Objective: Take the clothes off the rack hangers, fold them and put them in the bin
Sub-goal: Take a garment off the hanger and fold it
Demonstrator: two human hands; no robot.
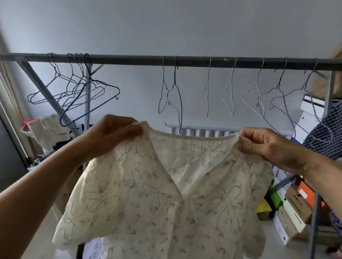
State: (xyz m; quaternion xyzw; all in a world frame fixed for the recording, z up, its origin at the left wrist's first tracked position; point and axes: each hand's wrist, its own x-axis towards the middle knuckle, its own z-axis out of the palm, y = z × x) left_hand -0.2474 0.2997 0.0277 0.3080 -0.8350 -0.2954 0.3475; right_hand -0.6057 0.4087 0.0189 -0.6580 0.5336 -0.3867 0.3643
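Cream blouse (173,189) hangs clear of the rack rail (189,61), each shoulder pinched in the closed grip of left hand (114,132) and right hand (270,148); folding judged next, sleeves turned inward.

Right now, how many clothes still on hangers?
1: the checked garment at the rack's right end, cut by the frame edge; more may hang beyond it. The white top is off, pinched by the left hand and right hand.

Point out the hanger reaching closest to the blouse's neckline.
The dark wire hanger at the middle of the rail, its long arm ending just above the cream blouse; the others stop higher or hang aside.
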